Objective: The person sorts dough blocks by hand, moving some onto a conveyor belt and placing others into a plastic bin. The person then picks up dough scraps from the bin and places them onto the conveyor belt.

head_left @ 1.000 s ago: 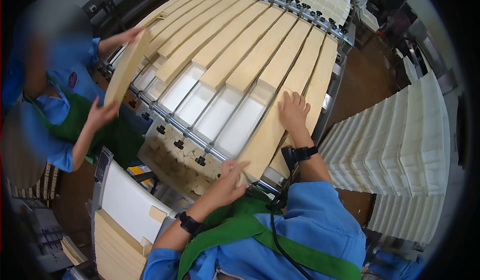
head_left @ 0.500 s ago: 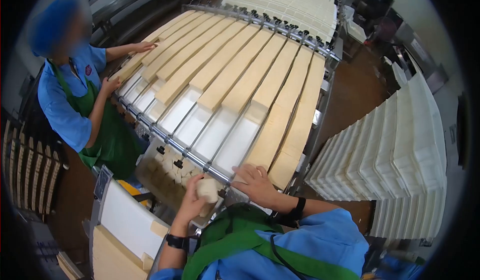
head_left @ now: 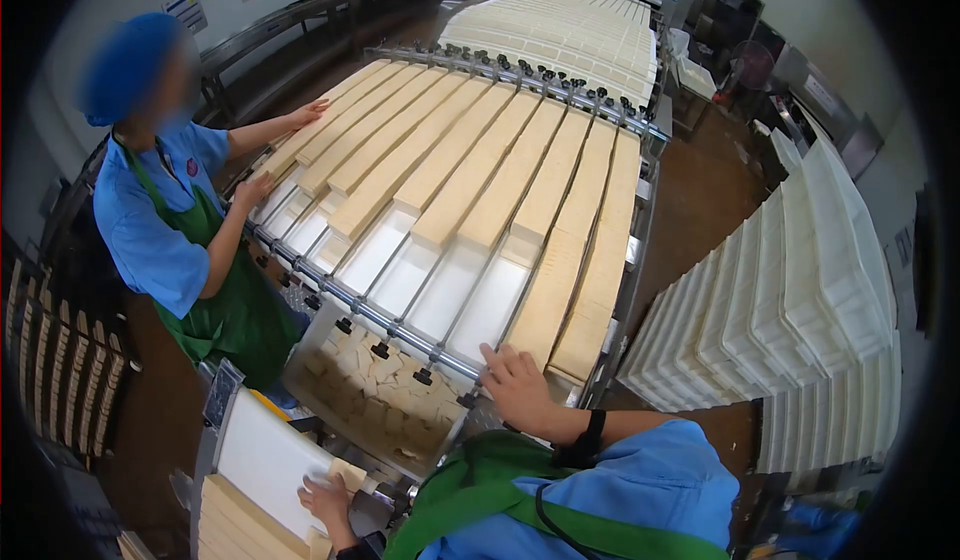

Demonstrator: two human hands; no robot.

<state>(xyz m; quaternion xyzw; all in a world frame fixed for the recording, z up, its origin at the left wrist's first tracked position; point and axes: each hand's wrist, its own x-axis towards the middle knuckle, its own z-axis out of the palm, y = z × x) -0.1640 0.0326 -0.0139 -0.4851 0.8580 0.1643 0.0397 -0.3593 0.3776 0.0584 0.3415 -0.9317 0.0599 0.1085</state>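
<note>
Long pale-yellow blocks (head_left: 480, 155) lie side by side in lanes split by thin metal rods. My right hand (head_left: 517, 388) rests with fingers spread at the near end of one block, beside the front metal bar (head_left: 400, 332). Lower left, my left hand (head_left: 327, 505) has its fingers apart next to a small pale piece (head_left: 348, 474) on the white surface (head_left: 262, 450) of a smaller conveyor. More pale slabs (head_left: 235, 530) lie on that conveyor. Between the two conveyors sits a bin (head_left: 385, 385) of broken pale pieces.
A co-worker (head_left: 180, 220) in a blue cap and green apron stands at the left, both hands on the leftmost block. Stacked white trays (head_left: 760, 290) stand at the right. Another rack (head_left: 65, 360) is at the far left. Black knobs (head_left: 380, 350) line the front bar.
My left hand has moved down and left, from holding a pale piece over the bin to the smaller conveyor. My right hand stays near the block end. The view has shifted slightly.
</note>
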